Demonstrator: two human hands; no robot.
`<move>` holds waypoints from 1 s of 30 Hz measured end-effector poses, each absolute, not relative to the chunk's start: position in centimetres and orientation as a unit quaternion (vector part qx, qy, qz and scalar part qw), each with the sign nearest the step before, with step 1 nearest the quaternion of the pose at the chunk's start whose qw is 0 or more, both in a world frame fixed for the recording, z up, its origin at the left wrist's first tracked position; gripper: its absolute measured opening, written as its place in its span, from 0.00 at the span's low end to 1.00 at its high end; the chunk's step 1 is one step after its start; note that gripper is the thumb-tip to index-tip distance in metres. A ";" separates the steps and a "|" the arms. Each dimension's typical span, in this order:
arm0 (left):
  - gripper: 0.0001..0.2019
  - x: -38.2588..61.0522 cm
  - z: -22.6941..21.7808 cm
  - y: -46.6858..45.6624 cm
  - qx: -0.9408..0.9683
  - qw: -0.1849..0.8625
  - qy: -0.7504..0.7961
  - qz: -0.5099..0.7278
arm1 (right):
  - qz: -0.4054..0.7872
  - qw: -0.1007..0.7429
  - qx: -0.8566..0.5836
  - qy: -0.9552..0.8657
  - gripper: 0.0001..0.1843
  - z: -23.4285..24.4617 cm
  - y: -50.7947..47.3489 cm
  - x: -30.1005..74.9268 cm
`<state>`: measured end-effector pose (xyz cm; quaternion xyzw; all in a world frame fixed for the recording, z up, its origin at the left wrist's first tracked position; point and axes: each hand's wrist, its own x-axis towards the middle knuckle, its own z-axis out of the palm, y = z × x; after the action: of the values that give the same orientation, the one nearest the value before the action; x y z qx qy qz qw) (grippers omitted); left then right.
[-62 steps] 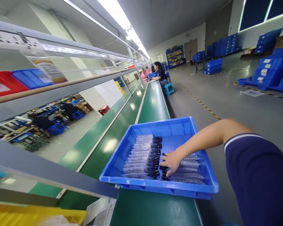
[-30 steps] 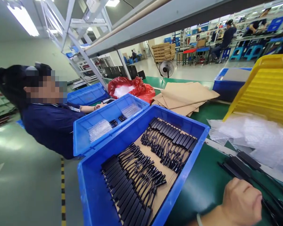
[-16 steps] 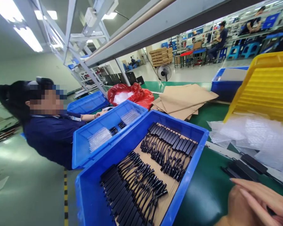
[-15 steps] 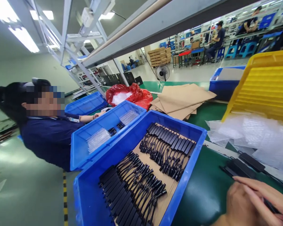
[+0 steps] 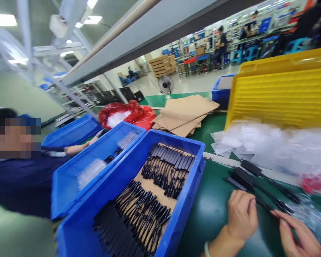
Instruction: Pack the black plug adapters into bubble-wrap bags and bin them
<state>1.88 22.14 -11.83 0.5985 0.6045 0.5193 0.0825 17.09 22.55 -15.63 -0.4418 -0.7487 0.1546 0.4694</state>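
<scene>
My left hand [image 5: 242, 214] is closed, fingers curled down, at the near edge of a small group of black adapters [image 5: 242, 176] with short cables on the green tabletop. What it holds, if anything, is hidden by the fingers. To its right, my right hand [image 5: 299, 232] pinches the end of a dark cable [image 5: 266, 206] between thumb and fingertips. Left of both hands stands a blue bin [image 5: 173, 223], with rows of similar black adapters [image 5: 172, 157] and their cables lying on a cardboard sheet.
Behind the hands are clear bubble bags [image 5: 256, 142] and a tilted yellow tray [image 5: 280, 96]. Cardboard sheets [image 5: 187, 110] and a red plastic bag [image 5: 141, 114] lie farther back. A co-worker [image 5: 18, 178] is at the left beside another blue bin [image 5: 66, 185].
The view has swung to the right. My hands, earlier close together with fingers overlapping, are now apart, the right one farther right at the cable end.
</scene>
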 end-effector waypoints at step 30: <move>0.08 2.6 -10.4 20.9 0.649 0.277 0.510 0.493 | 0.221 0.463 -0.461 -0.724 0.10 -10.8 22.2 15.9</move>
<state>2.59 20.86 -10.42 0.6487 0.5097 0.4927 0.2768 15.91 22.15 -10.84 -0.4612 -0.7239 0.2211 0.4630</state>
